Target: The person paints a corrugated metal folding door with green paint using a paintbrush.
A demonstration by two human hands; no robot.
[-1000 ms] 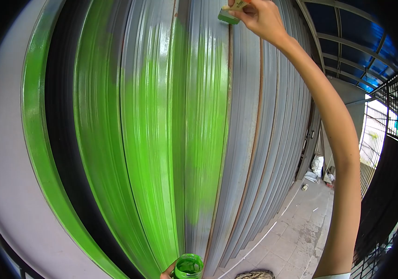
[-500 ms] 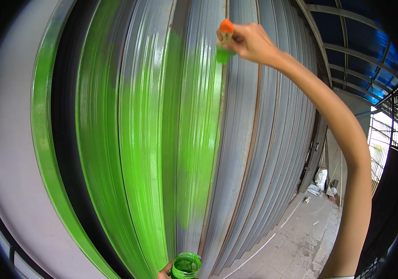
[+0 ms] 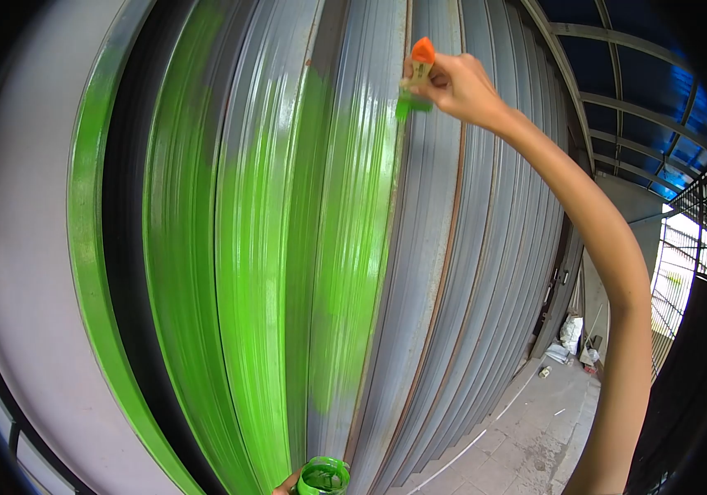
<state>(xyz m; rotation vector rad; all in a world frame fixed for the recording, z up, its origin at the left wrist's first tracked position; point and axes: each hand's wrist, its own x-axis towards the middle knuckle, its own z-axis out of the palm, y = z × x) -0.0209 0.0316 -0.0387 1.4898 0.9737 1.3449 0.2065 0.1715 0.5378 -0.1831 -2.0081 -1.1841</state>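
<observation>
My right hand [image 3: 461,89] is raised high and closed around a paintbrush [image 3: 423,54] with an orange handle end. Its green-coated bristles point down at the edge of a metal folding door panel [image 3: 353,190]. Wet green paint covers the left panels, with streaky grey patches near the top and bottom. Low in the view, my left hand [image 3: 287,483] holds an open jar of green paint [image 3: 323,476]; only part of the fingers shows at the jar's left side.
Bare grey panels [image 3: 469,247] run off to the right, some with rusty edges. A pale wall [image 3: 31,231] stands at the left. On the tiled floor [image 3: 494,445] lie a long white strip and, farther back, bags and debris [image 3: 568,338]. Blue roofing [image 3: 642,74] is overhead.
The brush and my right hand have shifted slightly right and down in the view. The camera view has moved a little, and the paint jar sits slightly lower and farther left.
</observation>
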